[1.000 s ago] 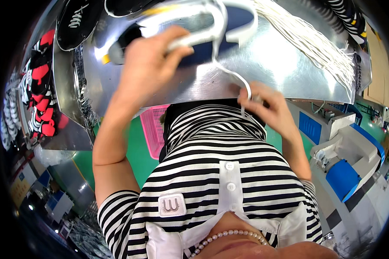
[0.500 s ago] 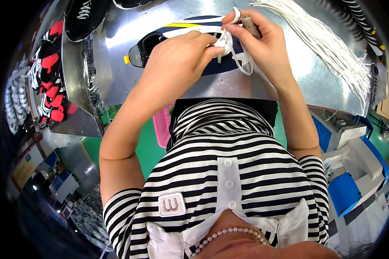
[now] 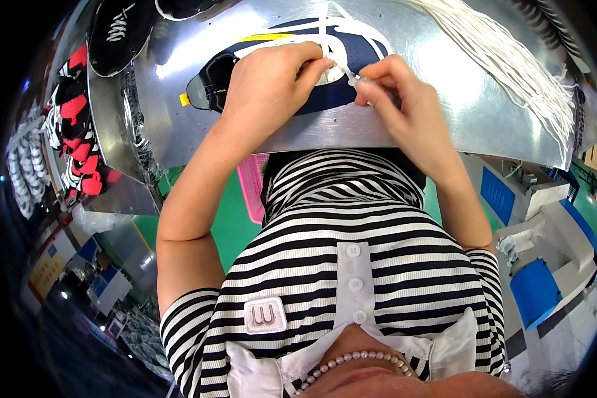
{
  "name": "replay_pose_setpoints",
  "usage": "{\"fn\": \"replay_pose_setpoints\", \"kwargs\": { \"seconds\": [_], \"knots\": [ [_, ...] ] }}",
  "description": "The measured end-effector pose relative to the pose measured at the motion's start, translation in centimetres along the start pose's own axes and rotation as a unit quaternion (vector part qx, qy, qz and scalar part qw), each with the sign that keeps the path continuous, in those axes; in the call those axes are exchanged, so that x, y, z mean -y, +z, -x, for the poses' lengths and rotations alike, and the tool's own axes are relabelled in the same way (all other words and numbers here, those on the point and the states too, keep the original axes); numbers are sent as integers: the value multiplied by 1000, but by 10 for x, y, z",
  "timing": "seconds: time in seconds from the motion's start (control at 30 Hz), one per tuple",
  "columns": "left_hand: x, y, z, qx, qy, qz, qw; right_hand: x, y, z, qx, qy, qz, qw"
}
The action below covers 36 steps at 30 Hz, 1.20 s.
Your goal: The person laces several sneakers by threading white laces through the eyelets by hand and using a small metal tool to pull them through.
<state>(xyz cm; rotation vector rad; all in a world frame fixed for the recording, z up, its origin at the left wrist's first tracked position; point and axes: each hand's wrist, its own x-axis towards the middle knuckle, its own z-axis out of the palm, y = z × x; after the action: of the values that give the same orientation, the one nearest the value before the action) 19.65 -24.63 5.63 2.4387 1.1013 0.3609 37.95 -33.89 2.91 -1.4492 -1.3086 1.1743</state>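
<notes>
A navy shoe upper (image 3: 312, 103) with white stripes and a yellow strip lies on its side on the metal table, its dark heel opening toward the left. A white shoelace (image 3: 353, 26) loops over its far side and runs through the white eyelet area. My left hand (image 3: 272, 83) rests over the upper, thumb and forefinger pinched on the lace at the eyelets. Just right of it, my right hand (image 3: 401, 99) is closed on the white lace, pulled taut toward it. A greyish-tan handle shows only partly inside the right fingers.
A bundle of white laces (image 3: 504, 73) covers the table's right side. Black shoes (image 3: 119, 36) stand at the far left, beside a stack of red, black and white shoe pieces (image 3: 79, 132). The metal table's (image 3: 278, 136) near edge meets my waist. A pink basket (image 3: 251, 189) sits below.
My right hand has come down and nearer from above the upper, drawing the lace with it. The lace loop now lies on the far side. My left hand stays almost in place.
</notes>
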Motion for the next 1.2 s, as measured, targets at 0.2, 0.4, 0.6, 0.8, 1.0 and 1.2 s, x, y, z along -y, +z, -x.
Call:
{"fn": "replay_pose_setpoints", "kwargs": {
  "seconds": [0.2,0.4,0.6,0.8,1.0,1.2],
  "knots": [
    [1,-1,-1,0,11,3,1000,-7,6,1,-12,-35,90,995],
    [10,-5,1,84,-7,114,990,-2,5,-6,7,-44,187,981],
    [-1,2,7,61,19,73,995,-7,32,-18,-47,-96,228,968],
    [1,4,19,-3,81,-1,997,1,39,-13,-36,-22,198,979],
    [14,-2,48,-100,212,-121,964,16,-57,25,-82,54,41,994],
    [7,-1,36,-58,181,-29,981,4,-32,-17,-55,72,-112,990]
  ]
}}
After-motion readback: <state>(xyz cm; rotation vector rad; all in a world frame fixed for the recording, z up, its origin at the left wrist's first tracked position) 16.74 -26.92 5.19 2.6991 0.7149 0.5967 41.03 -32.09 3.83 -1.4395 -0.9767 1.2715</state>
